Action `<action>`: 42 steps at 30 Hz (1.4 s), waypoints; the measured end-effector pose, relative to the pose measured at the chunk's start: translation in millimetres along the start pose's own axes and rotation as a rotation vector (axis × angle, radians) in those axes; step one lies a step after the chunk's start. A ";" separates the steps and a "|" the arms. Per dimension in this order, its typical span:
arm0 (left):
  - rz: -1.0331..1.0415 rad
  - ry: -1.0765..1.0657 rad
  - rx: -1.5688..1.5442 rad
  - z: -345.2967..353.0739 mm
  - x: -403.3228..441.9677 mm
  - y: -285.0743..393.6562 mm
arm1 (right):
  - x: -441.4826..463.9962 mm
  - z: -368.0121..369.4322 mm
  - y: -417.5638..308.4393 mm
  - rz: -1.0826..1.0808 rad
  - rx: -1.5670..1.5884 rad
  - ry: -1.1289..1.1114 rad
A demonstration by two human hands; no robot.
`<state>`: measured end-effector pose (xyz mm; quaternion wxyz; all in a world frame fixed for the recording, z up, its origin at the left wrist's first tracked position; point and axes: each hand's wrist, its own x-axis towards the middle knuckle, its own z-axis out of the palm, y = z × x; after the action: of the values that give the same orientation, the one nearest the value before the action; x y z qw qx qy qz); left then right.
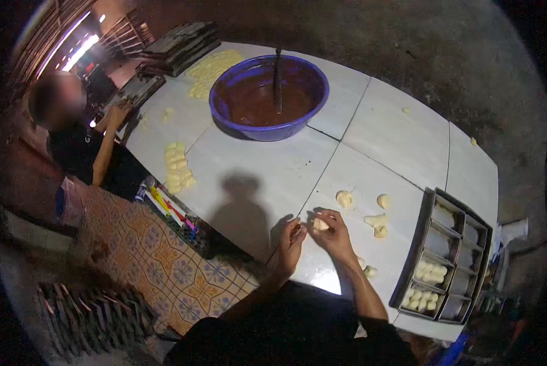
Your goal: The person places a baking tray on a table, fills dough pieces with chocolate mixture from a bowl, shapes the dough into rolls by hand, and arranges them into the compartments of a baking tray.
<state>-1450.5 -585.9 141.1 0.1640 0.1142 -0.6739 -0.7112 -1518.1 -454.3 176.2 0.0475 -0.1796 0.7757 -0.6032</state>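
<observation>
Over the near edge of the white tiled table, my right hand (336,239) pinches a small piece of pale dough (320,225) between thumb and fingers. Close beside it on the left is my left hand (292,241), its fingers curled together; whatever they may hold is too small and dark to make out. Beyond and right of my hands lie loose dough pieces: a round one (345,199), a smaller ball (383,200) and an uneven lump (378,226). Another dough piece (370,271) rests by my right forearm.
A divided metal tin (415,251) stands at right, dough balls (423,300) in two compartments. Farther back is a purple basin (267,133) of brown paste with a utensil (278,79). Dough rows (176,166) lie left. A co-worker (72,149) stands near stacked trays (179,47).
</observation>
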 end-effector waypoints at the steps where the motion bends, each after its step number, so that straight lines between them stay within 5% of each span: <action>1: -0.005 -0.066 -0.019 0.9 2.2 11.6 | -4.8 -12.7 -29.6 0.082 0.118 -0.017; 3: -0.022 -0.218 -0.058 9.6 6.0 36.6 | -13.6 -11.9 -38.9 0.122 0.286 0.098; 4: -0.059 -0.279 -0.141 18.5 9.4 39.4 | -15.6 -15.4 -44.9 0.110 0.062 0.156; 7: -0.161 -0.184 0.081 39.6 8.4 50.7 | -17.1 -15.3 -20.8 0.085 0.046 0.287; 10: -0.050 -0.128 0.199 57.7 15.2 40.3 | -5.0 -29.3 -16.1 0.067 0.232 0.405; 13: -0.526 -0.485 -0.707 60.0 28.4 40.6 | -5.1 -27.4 -24.5 -0.070 0.319 0.271; 16: -0.852 -0.411 -1.122 70.2 36.8 48.6 | 0.6 -34.5 -22.2 0.083 0.428 0.185; 17: -0.804 -0.480 -1.416 71.9 45.4 50.8 | 6.3 -41.0 -16.7 0.101 0.540 0.165; 20: -0.729 -0.903 -1.475 72.0 107.0 71.0 | 26.2 -49.8 -3.4 0.129 0.985 0.063; 22: -0.553 -0.591 -1.019 71.9 164.1 100.2 | 34.0 -52.4 -2.9 0.104 0.904 0.150; 24: -0.353 -0.642 -1.159 55.7 262.5 96.0 | 41.7 -51.4 1.6 0.130 0.645 0.247; 25: -0.205 -0.546 -0.815 47.8 301.2 113.2 | 37.9 -56.0 1.0 0.157 0.712 0.248; 26: -0.163 -0.408 -0.388 41.7 341.8 123.2 | 38.2 -58.5 -1.7 -0.019 0.766 0.169; 27: 0.096 -0.410 0.174 32.0 375.5 120.4 | 38.7 -60.9 -4.4 -0.192 0.832 0.077; 28: -0.005 -0.275 0.617 26.0 421.6 103.2 | 33.4 -57.5 0.7 -0.048 0.836 0.130; 30: 0.029 -0.266 0.958 8.7 489.4 34.9 | 31.6 -51.7 20.9 -0.107 0.777 0.080; 33: -0.576 -0.579 0.818 20.8 456.2 65.1 | 29.3 -43.8 33.9 -0.086 0.853 0.095; 36: -0.741 -0.617 0.705 32.3 452.4 59.0 | 24.4 -46.6 43.3 -0.062 0.816 0.105; 42: -0.112 -0.341 0.549 60.0 369.9 133.2 | 28.5 -55.5 22.7 -0.003 0.762 0.192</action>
<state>-1803.2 -679.0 299.4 -0.0277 0.0702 -0.8510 -0.5197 -1565.8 -408.2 173.5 0.0370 -0.0931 0.4968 -0.8620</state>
